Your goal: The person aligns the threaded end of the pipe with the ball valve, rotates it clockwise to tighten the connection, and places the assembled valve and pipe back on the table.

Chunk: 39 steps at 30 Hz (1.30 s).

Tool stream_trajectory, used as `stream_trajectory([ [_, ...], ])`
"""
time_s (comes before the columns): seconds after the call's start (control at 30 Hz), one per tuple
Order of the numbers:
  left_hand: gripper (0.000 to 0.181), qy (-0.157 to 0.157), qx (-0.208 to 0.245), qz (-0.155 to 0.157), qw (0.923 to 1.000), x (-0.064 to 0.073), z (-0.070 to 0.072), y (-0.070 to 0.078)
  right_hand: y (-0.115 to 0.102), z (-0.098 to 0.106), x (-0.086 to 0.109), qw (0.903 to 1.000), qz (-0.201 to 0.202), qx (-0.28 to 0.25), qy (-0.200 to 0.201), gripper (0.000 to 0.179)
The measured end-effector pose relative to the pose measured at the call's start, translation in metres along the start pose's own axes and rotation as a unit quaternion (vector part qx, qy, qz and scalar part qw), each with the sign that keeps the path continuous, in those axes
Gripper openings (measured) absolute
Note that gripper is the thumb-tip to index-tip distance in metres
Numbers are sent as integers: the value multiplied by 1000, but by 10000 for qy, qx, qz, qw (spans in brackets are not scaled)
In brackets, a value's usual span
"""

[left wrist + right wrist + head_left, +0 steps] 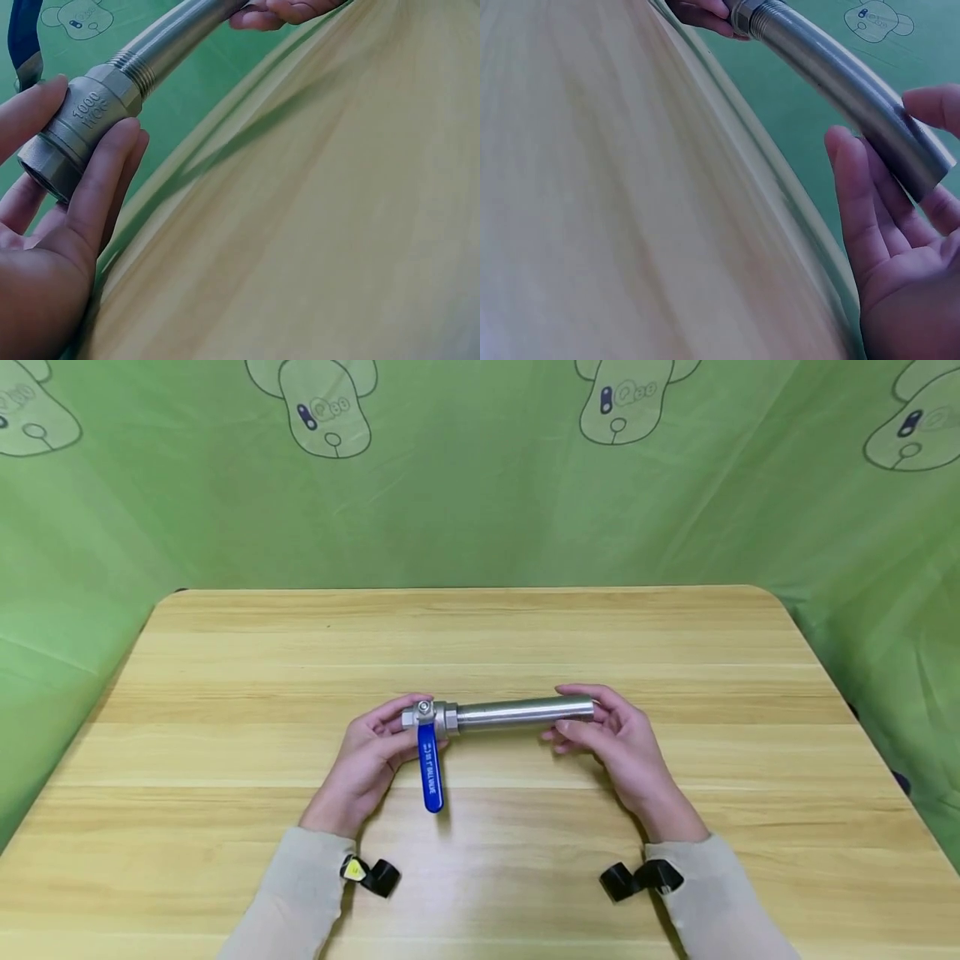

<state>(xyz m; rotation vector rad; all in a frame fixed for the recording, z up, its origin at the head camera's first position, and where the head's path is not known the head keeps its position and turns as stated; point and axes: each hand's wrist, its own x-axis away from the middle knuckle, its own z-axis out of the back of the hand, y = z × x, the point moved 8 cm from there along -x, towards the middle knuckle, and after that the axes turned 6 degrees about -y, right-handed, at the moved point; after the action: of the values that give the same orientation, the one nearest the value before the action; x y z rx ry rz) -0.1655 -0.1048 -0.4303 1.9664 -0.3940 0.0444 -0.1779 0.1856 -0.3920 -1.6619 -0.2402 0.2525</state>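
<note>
A steel ball valve (448,718) is joined to a straight metal pipe (517,713), which runs to the right above the table. My left hand (363,760) grips the valve body between thumb and fingers. The valve's blue lever handle (431,768) points toward me, across the pipe's line. In the left wrist view the valve body (88,109) shows raised "1000 WOG" lettering, and threads show where the pipe (180,34) meets it. My right hand (630,743) holds the pipe's plain far end, thumb on one side and fingers on the other; the right wrist view shows this pipe end (907,146) close up.
Beneath both hands is a light wood-grain table (480,885) with rounded far corners. Green fabric (480,518) printed with cartoon bear heads hangs behind and beside it. Black camera mounts (382,878) sit on both sleeved wrists.
</note>
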Motion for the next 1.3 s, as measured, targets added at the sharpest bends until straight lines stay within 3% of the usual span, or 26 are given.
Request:
stream_trajectory([
  [0.13, 53, -4, 110, -12, 9999, 0, 1, -1, -2, 4, 1, 9997, 136, -216, 67, 50],
  [0.37, 52, 16, 178, -23, 9998, -1, 2, -1, 0, 12, 2, 9978, 77, -644, 132, 43],
  [0.77, 50, -33, 194, -63, 9998, -1, 1, 0, 2, 13, 1, 9997, -117, 36, 223, 17],
  [1.13, 52, -82, 184, -84, 9998, -1, 1, 1, 6, 12, 1, 9984, -356, 290, 323, 3],
  [1.3, 51, -105, 125, -70, 9998, 0, 1, 0, 8, 13, 2, 9957, -567, 578, 456, 16],
])
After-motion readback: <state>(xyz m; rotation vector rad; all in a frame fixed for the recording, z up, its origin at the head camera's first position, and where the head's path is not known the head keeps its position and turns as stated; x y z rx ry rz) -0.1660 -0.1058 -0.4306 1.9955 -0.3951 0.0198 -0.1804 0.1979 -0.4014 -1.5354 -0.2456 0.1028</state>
